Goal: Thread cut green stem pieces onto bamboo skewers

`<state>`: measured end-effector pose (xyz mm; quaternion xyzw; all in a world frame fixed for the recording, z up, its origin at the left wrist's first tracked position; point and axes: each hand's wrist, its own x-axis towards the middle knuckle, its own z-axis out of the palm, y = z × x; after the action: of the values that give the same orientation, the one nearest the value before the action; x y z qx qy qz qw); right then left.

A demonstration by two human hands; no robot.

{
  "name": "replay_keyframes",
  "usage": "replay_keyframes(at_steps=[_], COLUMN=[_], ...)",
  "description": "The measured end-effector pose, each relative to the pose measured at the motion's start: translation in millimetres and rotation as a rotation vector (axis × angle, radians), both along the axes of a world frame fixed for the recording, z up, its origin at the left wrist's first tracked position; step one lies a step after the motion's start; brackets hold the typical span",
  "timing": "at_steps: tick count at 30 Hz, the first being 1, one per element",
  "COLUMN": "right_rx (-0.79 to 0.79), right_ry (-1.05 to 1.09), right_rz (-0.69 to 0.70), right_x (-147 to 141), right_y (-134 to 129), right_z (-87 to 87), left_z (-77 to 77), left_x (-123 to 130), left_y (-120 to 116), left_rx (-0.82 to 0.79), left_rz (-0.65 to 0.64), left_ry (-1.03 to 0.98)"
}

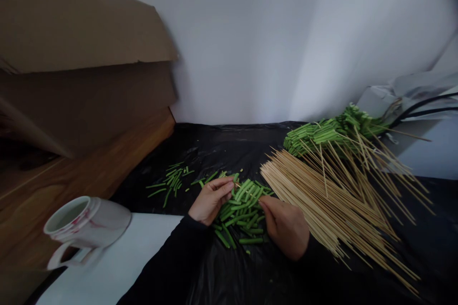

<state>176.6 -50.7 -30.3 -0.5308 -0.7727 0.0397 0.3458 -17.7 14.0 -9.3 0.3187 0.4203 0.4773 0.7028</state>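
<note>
My left hand is closed in a pinch on a short green stalk piece close to the point of a thin wooden skewer. My right hand is closed on the other end of that skewer, mostly hiding it. Several cut green stalk pieces sit side by side across the skewer between my hands. Beneath them lies a loose heap of green pieces on black plastic sheeting.
Bare wooden skewers lie in a big pile at right. Behind them are stacked filled green skewers. Scattered green pieces lie left of my hands. A mug stands on a white surface, near a cardboard box.
</note>
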Motion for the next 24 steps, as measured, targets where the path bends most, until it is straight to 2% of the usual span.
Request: replay_keyframes(at_steps=[8, 24], right_rx=[-0.007, 0.015], right_ry=[-0.019, -0.016], right_rz=[-0.021, -0.028], right_x=[0.4, -0.2], right_y=[0.2, -1.0], right_z=[1.3, 2.3], left_z=[3.5, 3.9], left_x=[0.0, 1.6], left_y=[-1.8, -1.5], left_rx=[0.007, 0.018], left_rz=[-0.033, 0.019], left_ry=[0.017, 0.024])
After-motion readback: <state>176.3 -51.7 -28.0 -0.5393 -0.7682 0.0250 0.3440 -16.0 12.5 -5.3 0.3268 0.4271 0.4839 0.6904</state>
